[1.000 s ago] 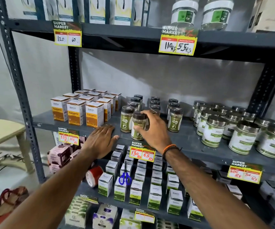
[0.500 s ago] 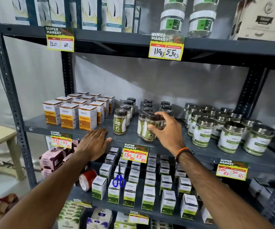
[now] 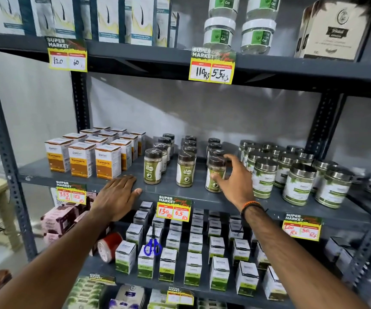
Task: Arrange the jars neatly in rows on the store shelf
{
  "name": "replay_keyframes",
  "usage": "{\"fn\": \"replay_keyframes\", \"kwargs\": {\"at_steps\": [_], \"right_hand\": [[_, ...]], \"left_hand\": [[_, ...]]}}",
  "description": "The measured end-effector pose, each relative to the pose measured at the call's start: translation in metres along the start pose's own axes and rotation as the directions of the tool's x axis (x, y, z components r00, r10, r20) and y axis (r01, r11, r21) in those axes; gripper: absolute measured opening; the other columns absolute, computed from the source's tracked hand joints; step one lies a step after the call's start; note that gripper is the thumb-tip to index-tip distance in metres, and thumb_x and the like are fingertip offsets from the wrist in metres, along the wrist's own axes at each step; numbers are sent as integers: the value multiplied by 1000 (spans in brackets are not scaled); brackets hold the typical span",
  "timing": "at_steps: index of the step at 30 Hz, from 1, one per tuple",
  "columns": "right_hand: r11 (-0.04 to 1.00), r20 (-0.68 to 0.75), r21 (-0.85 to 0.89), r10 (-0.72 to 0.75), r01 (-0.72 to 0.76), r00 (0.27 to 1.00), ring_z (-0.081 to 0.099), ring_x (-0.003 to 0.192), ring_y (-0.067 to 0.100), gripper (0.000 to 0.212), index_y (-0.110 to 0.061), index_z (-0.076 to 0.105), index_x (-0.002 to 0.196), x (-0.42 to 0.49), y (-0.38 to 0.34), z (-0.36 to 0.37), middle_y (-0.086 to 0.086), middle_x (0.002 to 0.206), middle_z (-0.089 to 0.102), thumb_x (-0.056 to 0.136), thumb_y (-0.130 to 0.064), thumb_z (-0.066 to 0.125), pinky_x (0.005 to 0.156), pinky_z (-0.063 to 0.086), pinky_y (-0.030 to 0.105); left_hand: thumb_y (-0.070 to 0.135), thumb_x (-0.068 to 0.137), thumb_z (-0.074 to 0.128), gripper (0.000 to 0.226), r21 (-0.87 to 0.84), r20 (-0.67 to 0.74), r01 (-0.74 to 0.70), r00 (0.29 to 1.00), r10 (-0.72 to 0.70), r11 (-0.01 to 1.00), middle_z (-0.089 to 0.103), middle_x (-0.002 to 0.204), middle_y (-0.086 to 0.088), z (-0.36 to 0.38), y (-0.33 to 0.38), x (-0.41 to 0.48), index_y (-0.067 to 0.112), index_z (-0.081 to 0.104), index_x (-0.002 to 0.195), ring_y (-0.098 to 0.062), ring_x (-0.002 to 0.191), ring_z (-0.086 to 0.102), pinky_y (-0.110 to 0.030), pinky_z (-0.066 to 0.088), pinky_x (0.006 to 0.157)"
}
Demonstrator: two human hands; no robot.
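"Dishlin" and "Turmeric" printed on the orange-and-white boxes (image 3: 108,161). "SUPER MARKET" heading each yellow price tag: top-left tag (image 3: 67,55) handwritten "120" and "60"; top-middle tag (image 3: 212,66) "110 Rs" and "55"; middle-shelf tags (image 3: 71,192) "333", "105" and (image 3: 173,208) "130", "65"; right tag (image 3: 302,226) partly blurred. "Gel" on the clear tubs (image 3: 219,35).

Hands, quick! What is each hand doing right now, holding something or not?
Left hand: open, flat on the shelf edge, holding nothing.
Right hand: fingers around the front green-label jar in the right row; a firm grip cannot be told.
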State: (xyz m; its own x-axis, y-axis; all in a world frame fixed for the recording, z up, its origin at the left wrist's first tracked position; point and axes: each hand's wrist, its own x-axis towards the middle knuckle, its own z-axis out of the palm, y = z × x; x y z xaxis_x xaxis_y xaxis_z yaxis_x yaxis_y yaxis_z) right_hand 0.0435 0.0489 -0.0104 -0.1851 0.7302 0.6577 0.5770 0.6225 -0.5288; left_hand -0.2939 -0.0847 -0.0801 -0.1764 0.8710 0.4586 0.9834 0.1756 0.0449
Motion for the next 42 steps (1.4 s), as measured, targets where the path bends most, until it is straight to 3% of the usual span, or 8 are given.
{"fn": "replay_keyframes", "kwargs": {"at_steps": [2,4,7,9,12,24,35,42], "right_hand": [[997,39,7,81,-81,996,62,116,26,93,-16,43,146,-4,1,0,9,134,63,71,-40,92,100,50,38],[983,101,-65,175,-169,979,66,109,26,103,-11,42,145,-7,8,5,9,127,67,64,-51,93,93,55,40],[964,187,-183,229,-195,955,71,89,19,79,-14,60,121,-8,18,14,2,105,75,63,-58,90,77,60,39],[968,200,-178,213,-178,956,72,86,15,57,-21,69,107,-8,19,17,-2,101,77,67,-57,89,77,61,37],[974,190,-137,206,-182,960,72,83,12,43,-23,74,102,-10,18,16,-5,97,78,72,-49,89,77,61,34],[963,183,-57,270,-264,945,70,80,5,34,-26,77,95,-12,15,15,-11,88,78,70,-45,91,72,56,23],[965,200,-114,256,-237,946,68,78,7,39,-24,78,103,-13,15,14,-10,92,78,74,-48,88,70,55,23],[964,207,-144,252,-225,945,72,87,12,44,-23,76,104,-13,20,16,-7,97,79,73,-53,86,77,60,31]], "left_hand": [[61,101,12,77,-4,2,4,1000,-4,1000,42,160,-11,0,0,0,12,36,155,-27,148,36,-43,22,122],[60,101,12,76,-3,0,8,1000,-8,1000,42,161,-11,1,0,-1,12,36,156,-27,148,36,-43,21,122],[60,101,11,77,4,0,12,1000,-12,1000,41,161,-11,1,2,-1,12,35,156,-26,149,35,-42,20,122],[61,101,11,78,5,-2,14,1000,-14,1000,40,161,-11,1,2,0,12,34,156,-26,149,34,-42,19,123],[62,100,10,79,-1,-1,16,1000,-16,1000,40,162,-11,2,1,-1,13,34,156,-26,149,34,-42,19,123],[62,101,10,80,-8,-8,4,1000,-5,1000,43,160,-12,3,0,-1,11,37,155,-26,149,35,-42,20,123],[61,101,11,78,-11,3,9,1000,-9,1000,40,162,-11,1,2,-2,11,35,156,-25,151,32,-41,17,123],[62,100,10,80,-11,19,10,1000,-10,1000,39,162,-11,-1,3,-4,11,34,157,-25,151,31,-40,17,123]]}}
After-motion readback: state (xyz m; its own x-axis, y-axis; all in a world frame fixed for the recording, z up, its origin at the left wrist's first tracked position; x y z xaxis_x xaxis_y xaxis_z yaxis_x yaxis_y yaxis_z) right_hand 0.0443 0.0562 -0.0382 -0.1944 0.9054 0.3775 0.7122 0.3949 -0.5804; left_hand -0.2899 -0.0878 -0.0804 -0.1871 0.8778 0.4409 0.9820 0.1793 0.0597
